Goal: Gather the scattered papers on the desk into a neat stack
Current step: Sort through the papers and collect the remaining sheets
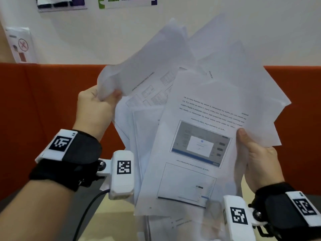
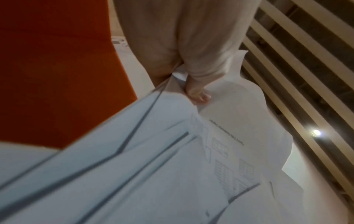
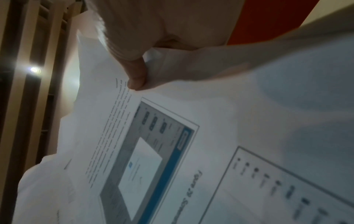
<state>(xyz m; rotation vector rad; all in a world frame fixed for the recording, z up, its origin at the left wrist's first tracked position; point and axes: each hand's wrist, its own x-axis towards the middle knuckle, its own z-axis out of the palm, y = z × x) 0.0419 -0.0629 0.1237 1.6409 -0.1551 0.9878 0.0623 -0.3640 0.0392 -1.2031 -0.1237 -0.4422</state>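
A loose, fanned bundle of white printed papers (image 1: 191, 108) is held upright above the desk between both hands. My left hand (image 1: 97, 103) grips its upper left edge, thumb on the front of the sheets (image 2: 199, 94). My right hand (image 1: 251, 146) holds the right edge, thumb pressed on the front sheet (image 3: 136, 78), which shows upside-down text and two screenshots. The sheets stick out at different angles; the fingers behind them are hidden. One more printed sheet (image 1: 173, 223) lies on the desk beneath the bundle.
An orange partition (image 1: 43, 110) runs across behind the desk, with a white wall and posters (image 1: 19, 46) above it. The pale desk top (image 1: 112, 223) shows at the bottom. A black cable (image 1: 86, 211) hangs from the left wrist camera.
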